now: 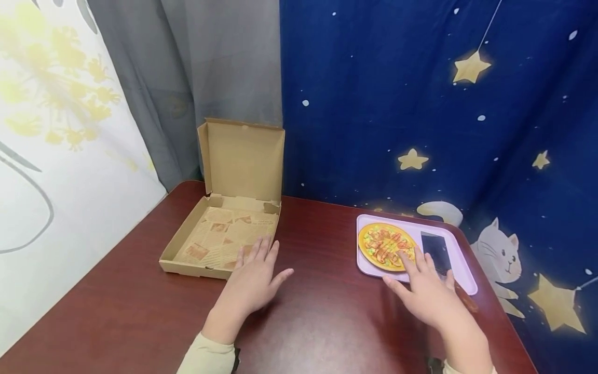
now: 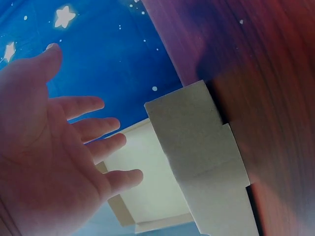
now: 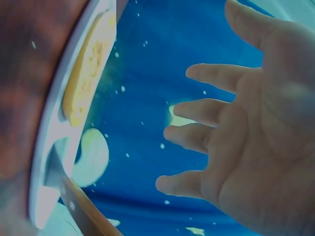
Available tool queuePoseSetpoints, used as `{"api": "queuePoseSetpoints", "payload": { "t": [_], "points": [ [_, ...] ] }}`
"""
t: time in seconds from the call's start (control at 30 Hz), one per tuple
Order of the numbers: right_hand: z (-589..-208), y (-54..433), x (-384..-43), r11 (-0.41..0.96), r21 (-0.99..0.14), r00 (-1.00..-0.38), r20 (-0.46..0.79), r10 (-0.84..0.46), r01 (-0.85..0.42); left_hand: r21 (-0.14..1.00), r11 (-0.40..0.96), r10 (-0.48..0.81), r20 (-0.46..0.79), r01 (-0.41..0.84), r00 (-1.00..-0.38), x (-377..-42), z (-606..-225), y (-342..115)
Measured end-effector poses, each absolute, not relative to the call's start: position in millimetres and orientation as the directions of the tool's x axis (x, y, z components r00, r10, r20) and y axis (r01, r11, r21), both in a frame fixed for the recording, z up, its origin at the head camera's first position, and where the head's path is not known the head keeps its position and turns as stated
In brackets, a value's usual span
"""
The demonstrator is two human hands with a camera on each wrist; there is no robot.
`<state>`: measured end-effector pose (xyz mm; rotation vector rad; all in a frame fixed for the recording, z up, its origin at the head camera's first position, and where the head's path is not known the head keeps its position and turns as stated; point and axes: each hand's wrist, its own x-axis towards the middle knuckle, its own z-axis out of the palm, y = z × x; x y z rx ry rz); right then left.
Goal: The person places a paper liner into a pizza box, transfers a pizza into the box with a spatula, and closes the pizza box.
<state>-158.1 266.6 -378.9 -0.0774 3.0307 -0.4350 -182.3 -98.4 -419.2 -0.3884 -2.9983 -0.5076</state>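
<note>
My left hand (image 1: 252,285) hovers with spread fingers by the front right corner of an open cardboard pizza box (image 1: 187,234), holding nothing. Patterned paper (image 1: 219,236) lines the box, and its lid (image 1: 245,161) stands upright at the back. On the right, my right hand (image 1: 432,296) is spread above the near edge of a pale purple tray (image 1: 460,259), also holding nothing. On that tray lie a round pizza (image 1: 385,245) with a yellow rim and a cleaver (image 1: 434,249) with a wooden handle (image 3: 88,209). In the head view the right hand hides part of the cleaver.
The dark red wooden table (image 1: 322,244) carries the box at left and the tray near its right edge. Behind it hang a grey curtain (image 1: 233,62) and a blue starry curtain (image 1: 364,104). A white patterned cloth (image 1: 70,171) hangs at the left.
</note>
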Motion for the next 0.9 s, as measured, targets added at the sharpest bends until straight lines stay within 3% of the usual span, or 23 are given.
{"api": "queuePoseSetpoints", "payload": {
  "t": [0.37,0.63,0.9],
  "points": [
    [-373.1,310.6,-167.0,0.972,-0.232,-0.993,-0.113,0.015,0.041,0.335,0.906,0.229,0.131,0.261,-0.965,-180.6,-418.4,-98.9],
    [-375.0,347.8,-177.3,0.972,-0.182,-0.966,-0.239,0.103,0.148,0.329,0.909,0.23,0.118,0.257,-0.966,-181.6,-418.5,-99.9],
    [-381.5,364.9,-180.8,0.977,-0.134,-0.942,-0.314,0.117,0.166,0.329,0.908,0.235,0.114,0.26,-0.965,-182.0,-418.9,-100.2]
  ]
}}
